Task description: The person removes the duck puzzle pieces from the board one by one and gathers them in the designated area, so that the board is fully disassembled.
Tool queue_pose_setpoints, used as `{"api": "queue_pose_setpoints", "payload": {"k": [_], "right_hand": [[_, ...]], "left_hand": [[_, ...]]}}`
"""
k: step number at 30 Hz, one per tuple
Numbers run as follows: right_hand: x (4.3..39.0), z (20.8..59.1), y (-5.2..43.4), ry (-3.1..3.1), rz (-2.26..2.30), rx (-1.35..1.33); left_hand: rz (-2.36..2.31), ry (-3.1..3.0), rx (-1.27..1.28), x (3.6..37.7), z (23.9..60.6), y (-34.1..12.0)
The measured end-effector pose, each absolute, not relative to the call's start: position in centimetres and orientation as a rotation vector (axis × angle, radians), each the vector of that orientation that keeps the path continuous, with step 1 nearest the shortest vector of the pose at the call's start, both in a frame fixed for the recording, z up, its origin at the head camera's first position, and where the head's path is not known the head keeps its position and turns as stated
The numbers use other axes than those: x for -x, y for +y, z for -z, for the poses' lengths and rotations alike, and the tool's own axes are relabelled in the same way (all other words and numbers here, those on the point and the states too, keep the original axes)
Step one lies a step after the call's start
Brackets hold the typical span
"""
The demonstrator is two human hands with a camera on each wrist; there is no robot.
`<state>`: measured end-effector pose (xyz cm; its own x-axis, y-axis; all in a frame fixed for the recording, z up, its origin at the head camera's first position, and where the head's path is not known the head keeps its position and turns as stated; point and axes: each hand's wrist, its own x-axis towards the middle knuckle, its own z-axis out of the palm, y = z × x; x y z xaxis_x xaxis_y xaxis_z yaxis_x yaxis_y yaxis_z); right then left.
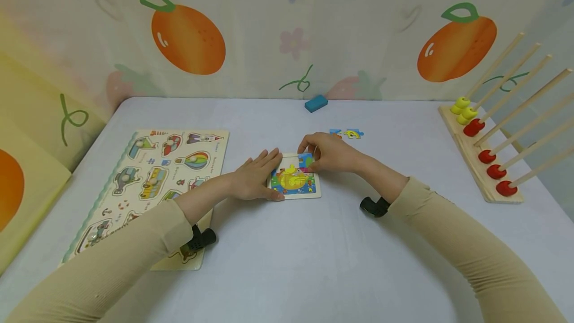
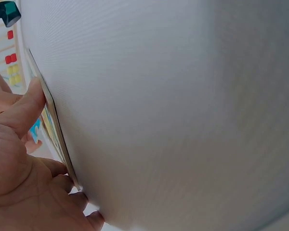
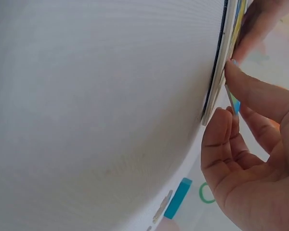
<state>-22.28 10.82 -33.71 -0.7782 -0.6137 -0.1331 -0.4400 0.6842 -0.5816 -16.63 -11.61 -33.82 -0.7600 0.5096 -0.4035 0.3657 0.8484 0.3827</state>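
A small jigsaw puzzle tray (image 1: 317, 194) with a yellow bird picture lies flat in the middle of the table, its lower part filled with pieces. My left hand (image 1: 253, 178) rests along the tray's left side, fingers extended, with the thumb at the near edge. At the tray's upper right corner, my right hand (image 1: 334, 153) pinches a blue and green puzzle piece (image 1: 306, 160) between thumb and fingers. In the right wrist view this piece (image 3: 234, 102) stands tilted against the tray's edge. Pale wood shows in the tray's upper left.
Two loose puzzle pieces (image 1: 354, 133) lie beyond my right hand. Farther back sits a blue block (image 1: 316, 103). A large peg puzzle board (image 1: 218, 161) with vehicle pictures lies under my left forearm. On the right stands a wooden bead rack (image 1: 476, 161) with upright rods.
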Motion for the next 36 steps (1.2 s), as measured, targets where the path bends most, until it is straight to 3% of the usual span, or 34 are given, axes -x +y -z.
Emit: {"api": "queue_pose_setpoints", "payload": {"k": [36], "right_hand": [[22.48,33.04,11.25,2.493,1.034,0.703]], "left_hand": [[-0.379,2.52,-0.644,16.61,33.67,-11.53]]}}
